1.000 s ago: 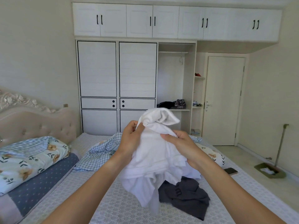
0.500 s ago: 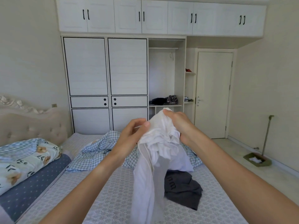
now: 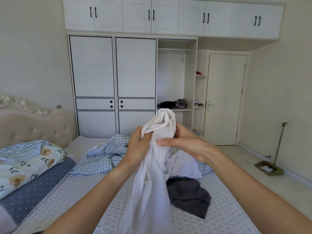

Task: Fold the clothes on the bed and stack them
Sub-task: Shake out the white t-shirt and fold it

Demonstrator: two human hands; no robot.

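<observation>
A: Item one, centre of the frame?
B: White garment [image 3: 150, 179], held up above the bed [image 3: 84, 196]. Left hand [image 3: 137, 146] grips its bunched top from the left; right hand [image 3: 187, 143] closes round it from the right, thumb across the front. The cloth hangs in a long drape to the bottom edge of the frame

A: Other clothes?
B: Dark grey garment [image 3: 190, 195], crumpled on the mattress at lower right of centre, just beside the hanging cloth. Behind the hands, a blue checked garment [image 3: 101, 157] in a loose heap

A: Open room?
B: Bare mattress in the lower left and lower middle. Folded bedding [image 3: 28, 161] lies along the left edge by the headboard [image 3: 33, 127]. Bare floor [image 3: 244, 159] runs past the bed's right edge; a dustpan [image 3: 268, 168] stands against the right wall
</observation>
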